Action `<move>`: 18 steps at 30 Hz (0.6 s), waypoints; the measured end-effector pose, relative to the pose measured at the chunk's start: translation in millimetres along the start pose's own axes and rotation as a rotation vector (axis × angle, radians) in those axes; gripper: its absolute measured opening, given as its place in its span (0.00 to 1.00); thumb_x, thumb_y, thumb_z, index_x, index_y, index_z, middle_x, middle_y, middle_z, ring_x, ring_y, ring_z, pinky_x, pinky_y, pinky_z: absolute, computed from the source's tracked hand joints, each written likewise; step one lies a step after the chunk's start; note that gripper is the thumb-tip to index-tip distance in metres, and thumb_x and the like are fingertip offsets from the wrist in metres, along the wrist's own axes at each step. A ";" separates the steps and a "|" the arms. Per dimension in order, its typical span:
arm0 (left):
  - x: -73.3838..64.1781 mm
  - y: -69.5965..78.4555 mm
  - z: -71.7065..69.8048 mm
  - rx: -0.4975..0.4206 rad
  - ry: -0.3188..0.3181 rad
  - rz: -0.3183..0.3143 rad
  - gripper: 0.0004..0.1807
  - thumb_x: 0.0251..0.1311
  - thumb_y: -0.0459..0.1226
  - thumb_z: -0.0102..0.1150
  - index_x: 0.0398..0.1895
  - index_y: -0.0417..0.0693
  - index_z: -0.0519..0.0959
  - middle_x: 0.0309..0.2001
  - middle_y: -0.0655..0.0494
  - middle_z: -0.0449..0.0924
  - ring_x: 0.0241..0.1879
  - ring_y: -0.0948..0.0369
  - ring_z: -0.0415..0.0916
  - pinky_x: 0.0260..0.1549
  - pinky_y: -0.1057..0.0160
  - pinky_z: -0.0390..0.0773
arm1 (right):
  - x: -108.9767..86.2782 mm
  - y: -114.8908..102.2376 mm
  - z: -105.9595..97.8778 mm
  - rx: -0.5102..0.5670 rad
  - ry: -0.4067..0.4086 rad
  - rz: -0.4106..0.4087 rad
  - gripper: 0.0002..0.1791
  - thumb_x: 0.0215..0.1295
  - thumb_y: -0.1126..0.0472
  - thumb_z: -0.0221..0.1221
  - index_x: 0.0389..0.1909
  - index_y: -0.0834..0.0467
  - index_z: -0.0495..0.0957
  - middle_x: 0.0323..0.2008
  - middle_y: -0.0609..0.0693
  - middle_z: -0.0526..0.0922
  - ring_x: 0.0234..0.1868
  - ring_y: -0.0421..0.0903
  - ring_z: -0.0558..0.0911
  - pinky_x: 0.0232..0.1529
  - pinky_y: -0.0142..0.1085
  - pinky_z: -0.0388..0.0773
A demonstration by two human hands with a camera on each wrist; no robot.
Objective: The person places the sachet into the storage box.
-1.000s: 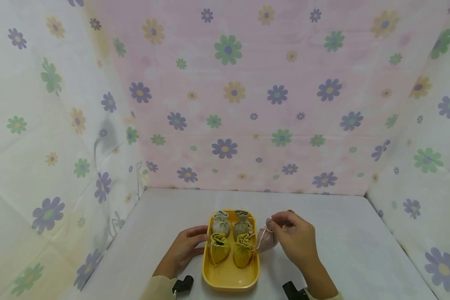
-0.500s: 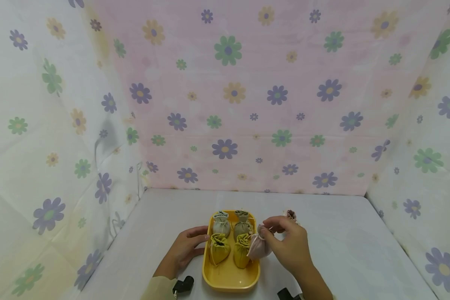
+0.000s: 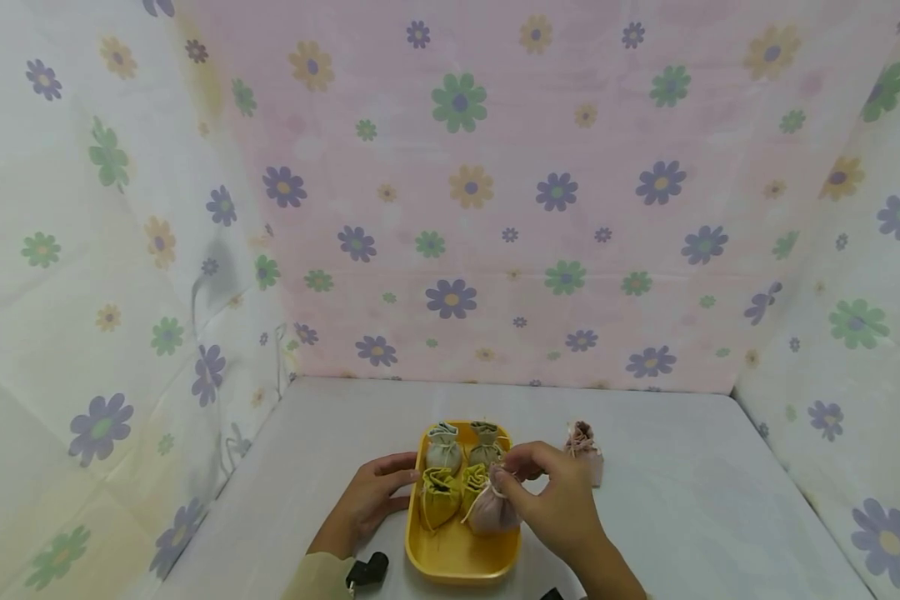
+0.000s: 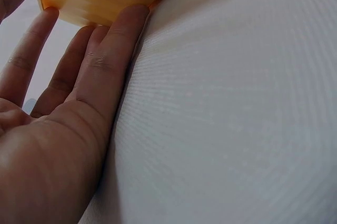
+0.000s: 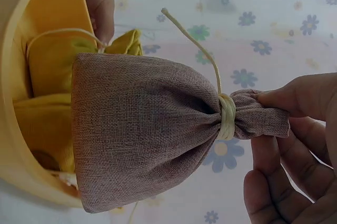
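Observation:
My right hand (image 3: 551,492) pinches the gathered neck of a mauve drawstring pouch (image 5: 147,129), which hangs over the right side of a yellow tray (image 3: 461,571). In the right wrist view its pale cord is tied round the neck, one end sticking out. My left hand (image 3: 371,496) touches the tray's left side with extended fingers (image 4: 113,50). Inside the tray stand two yellow pouches, the left one (image 3: 439,500) in plain sight and the right one (image 3: 474,483) partly hidden by the mauve pouch. Behind them are a pale grey-green pouch (image 3: 443,450) and an olive pouch (image 3: 485,446).
Another pinkish pouch (image 3: 585,454) stands on the white table (image 3: 682,500) to the right, beyond my right hand. Flowered cloth (image 3: 510,208) walls in the table at the back and both sides. A black wrist device (image 3: 367,569) sits by my left sleeve.
My right hand has carried the mauve pouch leftward, from beside the tray to over its right part. The pinkish pouch behind that hand has come into view. My left hand stays put.

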State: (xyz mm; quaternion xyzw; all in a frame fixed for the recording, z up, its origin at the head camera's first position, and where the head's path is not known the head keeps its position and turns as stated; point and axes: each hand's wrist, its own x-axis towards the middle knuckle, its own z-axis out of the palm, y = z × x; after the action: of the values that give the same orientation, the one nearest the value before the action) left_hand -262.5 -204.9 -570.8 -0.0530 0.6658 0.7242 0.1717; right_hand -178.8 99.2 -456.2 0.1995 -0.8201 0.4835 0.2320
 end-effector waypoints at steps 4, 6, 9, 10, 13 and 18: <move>0.4 -0.1 0.2 -0.004 0.003 0.001 0.36 0.56 0.46 0.77 0.67 0.45 0.78 0.68 0.46 0.76 0.61 0.54 0.80 0.53 0.51 0.87 | -1.7 -4.3 5.6 0.019 -0.027 -0.007 0.11 0.58 0.61 0.76 0.36 0.45 0.85 0.32 0.33 0.85 0.31 0.33 0.82 0.34 0.33 0.86; 0.1 0.2 0.4 -0.005 0.004 0.002 0.35 0.56 0.46 0.77 0.67 0.45 0.78 0.68 0.46 0.77 0.61 0.54 0.80 0.53 0.51 0.87 | -2.2 -7.1 8.4 0.029 -0.042 0.009 0.11 0.58 0.61 0.76 0.36 0.44 0.85 0.31 0.32 0.85 0.30 0.33 0.82 0.34 0.34 0.87; -0.1 0.6 0.4 -0.007 0.005 0.000 0.35 0.56 0.46 0.77 0.66 0.45 0.79 0.67 0.47 0.78 0.59 0.55 0.81 0.52 0.51 0.87 | -2.8 -12.0 12.4 0.045 -0.067 0.052 0.12 0.57 0.61 0.76 0.35 0.42 0.85 0.30 0.31 0.85 0.30 0.33 0.82 0.35 0.34 0.87; -0.2 0.8 0.4 -0.009 0.005 0.000 0.35 0.56 0.46 0.77 0.66 0.45 0.79 0.67 0.47 0.78 0.59 0.55 0.81 0.52 0.51 0.87 | -3.2 -13.2 13.8 0.048 -0.074 0.058 0.12 0.57 0.60 0.76 0.35 0.41 0.85 0.31 0.31 0.85 0.30 0.33 0.83 0.35 0.34 0.87; -0.4 0.9 0.2 -0.013 0.004 -0.004 0.36 0.55 0.46 0.78 0.67 0.45 0.79 0.66 0.47 0.78 0.58 0.55 0.82 0.52 0.51 0.87 | -4.3 -15.8 18.3 0.065 -0.097 0.078 0.11 0.58 0.59 0.76 0.35 0.41 0.84 0.31 0.31 0.85 0.30 0.33 0.83 0.36 0.34 0.87; -1.4 0.9 -0.2 -0.013 0.002 -0.012 0.37 0.55 0.47 0.78 0.67 0.45 0.78 0.67 0.46 0.78 0.57 0.55 0.82 0.52 0.51 0.87 | -6.1 -16.5 27.9 0.108 -0.134 0.067 0.09 0.59 0.57 0.76 0.35 0.43 0.85 0.32 0.32 0.86 0.31 0.33 0.84 0.36 0.36 0.88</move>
State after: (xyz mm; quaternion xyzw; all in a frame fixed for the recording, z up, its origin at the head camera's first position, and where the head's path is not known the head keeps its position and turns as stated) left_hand -261.5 -205.5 -569.5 -0.0588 0.6610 0.7274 0.1749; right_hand -170.0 67.6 -460.0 0.2162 -0.8127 0.5200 0.1495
